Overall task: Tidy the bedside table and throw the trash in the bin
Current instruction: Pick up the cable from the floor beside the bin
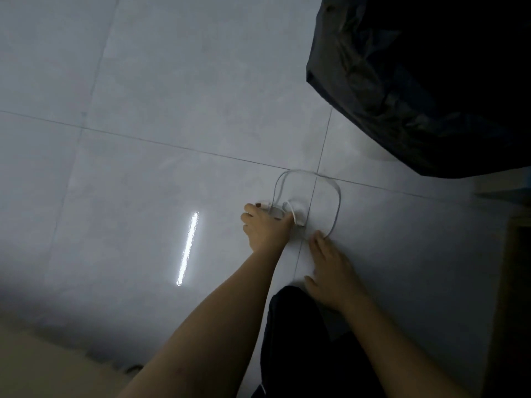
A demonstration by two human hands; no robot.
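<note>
Grey tiled floor, glossy, dark grout lines crossing it; a bright strip of light reflection left of centre. Dim room.

Bin bag — black, crinkled plastic, fills the upper right corner; its inside is too dark to read, contents cannot be told. Beside it at the right edge, a pale wooden piece of furniture, only partly in view.

Dark trouser leg at the bottom centre, between the two forearms.

Cable — thin, white, lying on the floor in a rounded loop over the crossing of grout lines, just below the bag. Its ends gather at a small white bundle, with a plug-like end poking out to the left.

Left hand: fingers curled closed around the bundled end of the cable, gripping it, knuckles up, low over the floor.

Right hand: flat and loosely open, palm down, fingers together. Fingertips touch the near side of the loop where it bends back; whether the strand is pinched there cannot be told.
</note>
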